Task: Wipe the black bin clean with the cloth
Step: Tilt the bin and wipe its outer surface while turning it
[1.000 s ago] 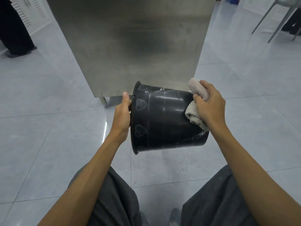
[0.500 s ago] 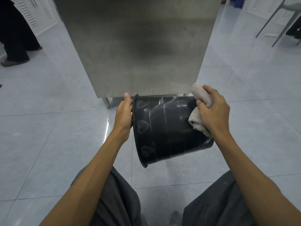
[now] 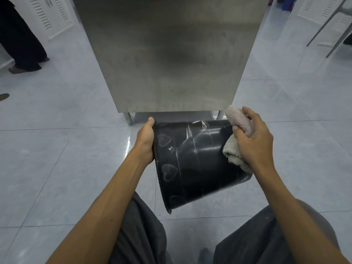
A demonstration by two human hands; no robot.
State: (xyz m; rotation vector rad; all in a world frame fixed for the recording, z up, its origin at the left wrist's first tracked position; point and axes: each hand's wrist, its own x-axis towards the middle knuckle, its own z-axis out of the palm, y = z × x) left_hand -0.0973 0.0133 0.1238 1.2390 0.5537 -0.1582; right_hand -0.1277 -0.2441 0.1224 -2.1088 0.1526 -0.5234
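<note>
A black plastic bin point(image 3: 192, 161) with faint heart shapes on its side lies sideways in the air above my knees, its rim to the left and its base to the right. My left hand point(image 3: 145, 142) grips the rim, thumb on top; the fingers are hidden inside the bin. My right hand point(image 3: 252, 141) grips a bunched beige cloth point(image 3: 239, 121) and presses it against the bin's wall close to the base. Pale streaks show on the upper side of the bin.
A steel table point(image 3: 171, 54) stands right in front of me, its front edge just above the bin. The floor is pale glossy tile. A person's dark trouser legs point(image 3: 21, 39) are at the far left, chair legs point(image 3: 327, 25) at the far right.
The bin has tipped so its rim end hangs lower and its base end higher. My right hand has stayed with the cloth near the base. The camera view has shifted slightly.
</note>
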